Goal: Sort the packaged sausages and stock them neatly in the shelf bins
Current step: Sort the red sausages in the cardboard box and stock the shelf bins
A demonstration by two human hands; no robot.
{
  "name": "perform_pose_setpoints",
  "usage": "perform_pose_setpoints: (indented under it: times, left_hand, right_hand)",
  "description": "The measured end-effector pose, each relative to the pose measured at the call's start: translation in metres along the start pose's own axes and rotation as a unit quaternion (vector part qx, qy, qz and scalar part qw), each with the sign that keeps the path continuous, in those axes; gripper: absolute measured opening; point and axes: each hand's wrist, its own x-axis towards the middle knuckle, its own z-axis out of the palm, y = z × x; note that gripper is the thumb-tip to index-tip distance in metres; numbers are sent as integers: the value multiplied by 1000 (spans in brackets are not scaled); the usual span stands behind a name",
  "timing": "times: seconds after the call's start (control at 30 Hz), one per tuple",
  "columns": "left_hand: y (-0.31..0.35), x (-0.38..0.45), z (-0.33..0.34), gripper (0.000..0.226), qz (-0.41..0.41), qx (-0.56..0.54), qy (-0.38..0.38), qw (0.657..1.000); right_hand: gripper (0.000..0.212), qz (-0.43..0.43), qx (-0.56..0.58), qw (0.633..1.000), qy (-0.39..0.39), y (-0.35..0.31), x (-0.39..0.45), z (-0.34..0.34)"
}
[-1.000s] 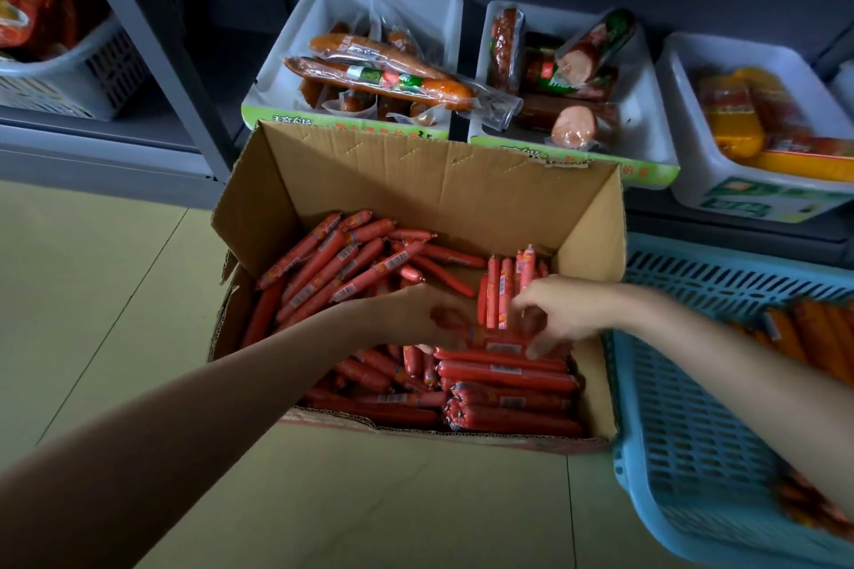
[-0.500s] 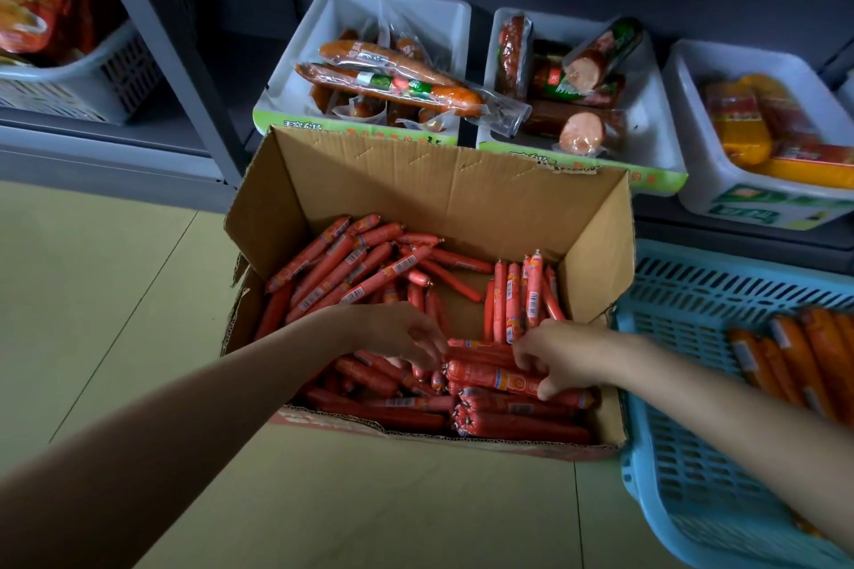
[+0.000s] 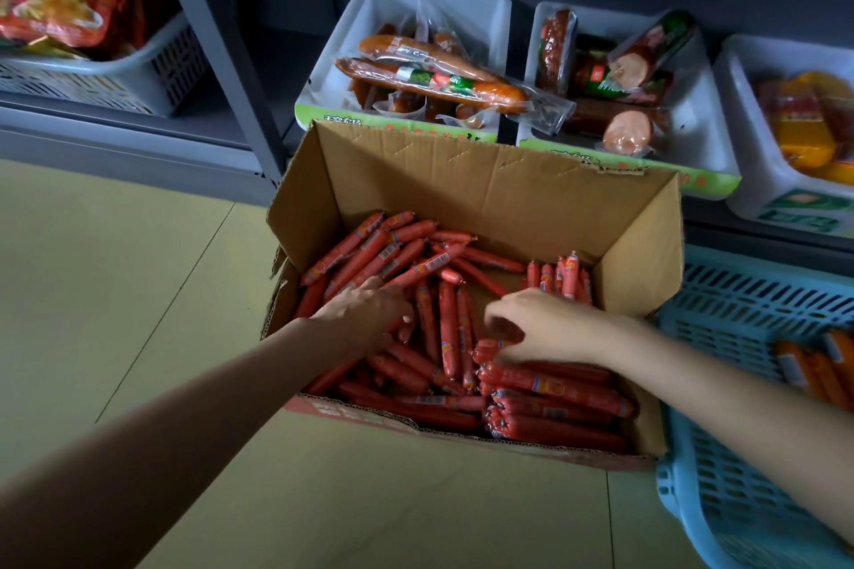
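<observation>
Sausages (image 3: 443, 328) fill our box (image 3: 485, 189); left hand (image 3: 369, 314) rests on them, fingers relaxed, right hand (image 3: 550, 326) pinches one.

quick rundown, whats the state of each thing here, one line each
cardboard box: open, flaps up, partly full
red sausages: loose, some stacked in rows
left hand: resting on sausages
right hand: fingers curled on a sausage
blue basket: holding some sausages
white bins: stocked with packaged sausages

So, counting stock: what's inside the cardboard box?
The cardboard box holds red sausages, loose and stacked; both hands and upper sausages cover whatever lies beneath.
</observation>
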Motion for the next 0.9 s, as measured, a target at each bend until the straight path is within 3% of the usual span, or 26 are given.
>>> perform_pose_setpoints:
  times: [0.07,0.17,0.3,0.43,0.53,0.63,0.7,0.8,0.9]
  left_hand:
    - [-4,-5,2,35,-29,26,14,999]
    - [-3,-8,8,39,-50,38,-10,998]
    - [2,-7,11,40,-77,66,1,995]
    - [7,-8,15,49,-107,101,9,989]
    - [-4,-3,18,55,-129,85,-18,988]
    - [-13,5,14,56,-98,96,-30,990]
    - [-15,8,12,61,-132,78,-50,987]
    - [-12,13,15,57,-145,73,-46,986]
    - [-6,14,13,53,-169,70,-39,982]
  right_hand:
    - [39,24,44,998,33,-10,17,9]
    - [36,131,103,982,92,-20,47,25]
    - [56,225,67,966,109,-37,73,40]
    - [52,229,1,968,102,-52,81,45]
    - [40,249,45,964,83,-54,82,41]
    - [48,274,146,948,76,-48,76,30]
    - [47,275,252,925,68,-41,70,17]
    - [22,225,428,875,8,-25,51,-10]
    - [8,150,446,878,-88,2,18,-28]
